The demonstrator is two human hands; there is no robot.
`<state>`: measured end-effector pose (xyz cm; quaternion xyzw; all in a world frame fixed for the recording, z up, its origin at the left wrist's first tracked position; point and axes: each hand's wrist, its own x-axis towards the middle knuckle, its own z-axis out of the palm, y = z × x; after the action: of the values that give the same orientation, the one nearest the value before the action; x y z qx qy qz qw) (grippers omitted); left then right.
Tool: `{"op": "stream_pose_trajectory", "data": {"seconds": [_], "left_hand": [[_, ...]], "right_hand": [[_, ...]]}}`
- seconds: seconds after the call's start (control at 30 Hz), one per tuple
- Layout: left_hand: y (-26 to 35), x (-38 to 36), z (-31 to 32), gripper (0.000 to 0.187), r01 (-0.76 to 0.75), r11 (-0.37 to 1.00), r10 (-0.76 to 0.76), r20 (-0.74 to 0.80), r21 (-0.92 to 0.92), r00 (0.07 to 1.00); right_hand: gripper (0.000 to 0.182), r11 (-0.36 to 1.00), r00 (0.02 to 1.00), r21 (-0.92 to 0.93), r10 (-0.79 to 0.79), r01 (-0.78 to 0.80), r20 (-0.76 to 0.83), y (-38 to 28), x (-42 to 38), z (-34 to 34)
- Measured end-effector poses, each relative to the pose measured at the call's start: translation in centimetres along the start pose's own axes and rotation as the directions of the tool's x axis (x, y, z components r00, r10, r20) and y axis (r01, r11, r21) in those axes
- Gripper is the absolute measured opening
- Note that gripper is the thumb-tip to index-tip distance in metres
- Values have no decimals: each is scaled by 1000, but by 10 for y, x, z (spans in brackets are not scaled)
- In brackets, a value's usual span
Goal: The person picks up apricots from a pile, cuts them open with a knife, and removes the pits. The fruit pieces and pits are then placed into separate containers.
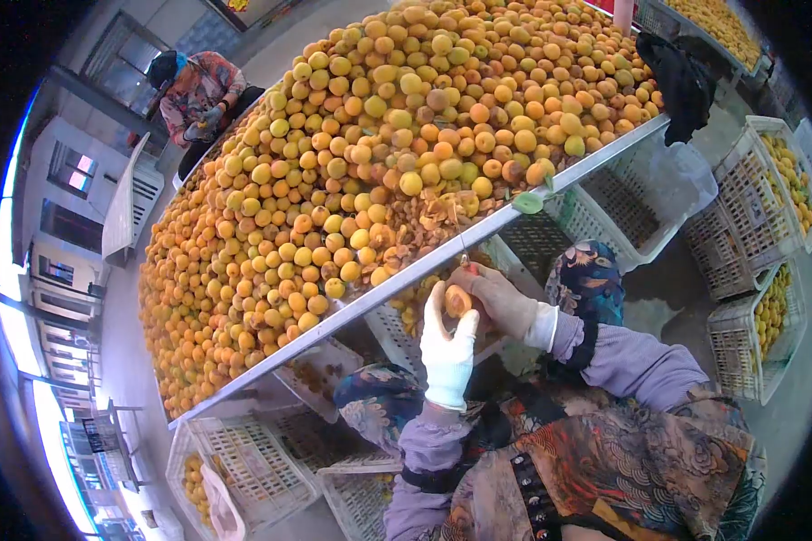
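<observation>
Head view. The left hand (pixel 449 347), in a white glove, is closed on an orange fruit (pixel 458 301), gripped between thumb and fingers with a smooth orange face showing. The right hand (pixel 503 305), in a brownish glove with a pale cuff, is closed on a small tool (pixel 468 267); a red part and a thin shaft project beyond the fingers, though most of the tool is hidden by the hand. The hands lie close together, on the wearer's side of the metal rim (pixel 361 311) of the tabletop.

Beyond the rim, a large heap of yellow-orange fruit (pixel 334 171) covers the visible tabletop. Split fruit pieces (pixel 448 209) lie at the near edge of the heap, close to the hands; a green leaf (pixel 527 203) rests at the rim to their right.

Below the tabletop, at lower left, stands a pale slatted crate (pixel 257 460) with fruit inside. Two further crates, an upper one (pixel 740 212) and a lower one (pixel 738 338), both holding fruit, occupy the right side. A dark cloth-like item (pixel 678 83) hangs at the right corner of the tabletop. At upper left, another person (pixel 203 99) in a patterned top sits beside the heap, gloved hands together.
</observation>
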<state>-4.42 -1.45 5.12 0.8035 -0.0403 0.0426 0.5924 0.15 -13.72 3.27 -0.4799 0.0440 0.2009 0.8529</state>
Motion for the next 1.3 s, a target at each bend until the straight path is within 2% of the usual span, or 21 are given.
{"op": "stream_pose_trajectory", "data": {"seconds": [0.1, 0.2, 0.27, 0.33, 0.4, 0.47, 0.5, 0.53, 0.57, 0.6, 0.67, 0.7, 0.73, 0.8, 0.83, 0.87, 0.93, 1.0, 1.07, 1.2, 1.3], "left_hand": [[-6, -4, 1, 52, 0, 996, 0, 2, -93, 1000], [-6, -10, 3, 51, -16, 998, 14, -29, -66, 999], [-10, -13, 3, 51, -1, 994, -4, -45, -112, 999], [-15, -14, 4, 52, 17, 987, -27, -59, -157, 998], [-20, -15, 4, 50, -38, 988, 19, -124, -152, 992], [-24, -13, 0, 51, -41, 982, 22, -106, -182, 994], [-25, -13, -3, 51, -40, 977, 21, -89, -210, 996], [-25, -14, -6, 51, -39, 976, 19, -94, -214, 995], [-25, -15, -10, 52, 60, 931, -71, -16, -361, 997], [-24, -17, -11, 53, 167, 855, -148, 78, -491, 986], [-17, -23, -10, 55, 197, 803, -160, 114, -562, 980], [-9, -27, -11, 55, 263, 760, -198, 173, -594, 965], [-1, -29, -12, 56, 328, 713, -231, 234, -620, 944], [4, -32, -11, 57, 376, 672, -263, 269, -638, 927], [4, -33, -11, 57, 384, 661, -246, 297, -645, 923], [4, -33, -11, 58, 390, 651, -227, 323, -652, 919], [9, -34, -10, 55, 373, 678, -217, 312, -633, 925], [11, -34, -12, 51, 333, 837, -190, 339, -435, 921], [15, -37, -14, 49, 376, 804, -216, 363, -461, 906], [18, -37, -15, 44, 423, 778, -218, 432, -464, 875], [20, -37, -18, 42, 499, 731, -242, 508, -465, 827]], "right_hand": [[20, 998, 1000, -62, -29, 29, -2, 2, -4, 1], [22, 982, 994, -177, -84, 70, -72, -1, -12, 8], [22, 903, 976, -415, -178, 112, -124, 4, -12, 6], [21, 872, 970, -481, -190, 96, -151, 6, -14, 5], [21, 835, 964, -545, -200, 74, -176, 5, -17, 5], [21, 809, 965, -586, -181, 37, -189, 0, -21, 4], [21, 807, 965, -589, -181, 37, -188, 0, -18, 1], [21, 907, 958, -404, -213, 122, -189, 2, -14, -3], [21, 959, 950, -198, -241, 202, -199, 3, -11, -6], [21, 960, 951, -200, -236, 197, -200, -8, -14, -3], [17, 984, 989, 111, -135, 142, -66, -49, -32, 12], [17, 971, 986, 172, -161, 166, -43, -60, -35, 23], [17, 971, 986, 169, -162, 168, -51, -63, -37, 26], [21, 936, 928, 70, -350, 344, 124, -65, -40, 28], [26, 832, 844, -146, -523, 535, 118, -56, -33, 30], [26, 833, 846, -148, -520, 533, 117, -55, -34, 31], [30, 910, 892, -14, -403, 415, 205, -55, -36, 34], [33, 923, 907, -37, -369, 384, 204, -59, -42, 37], [31, 953, 943, -116, -251, 280, 219, -63, -43, 36], [29, 967, 930, -75, -209, 242, 304, -65, -42, 33], [28, 966, 930, -139, -161, 216, 330, -68, -43, 33]]}}
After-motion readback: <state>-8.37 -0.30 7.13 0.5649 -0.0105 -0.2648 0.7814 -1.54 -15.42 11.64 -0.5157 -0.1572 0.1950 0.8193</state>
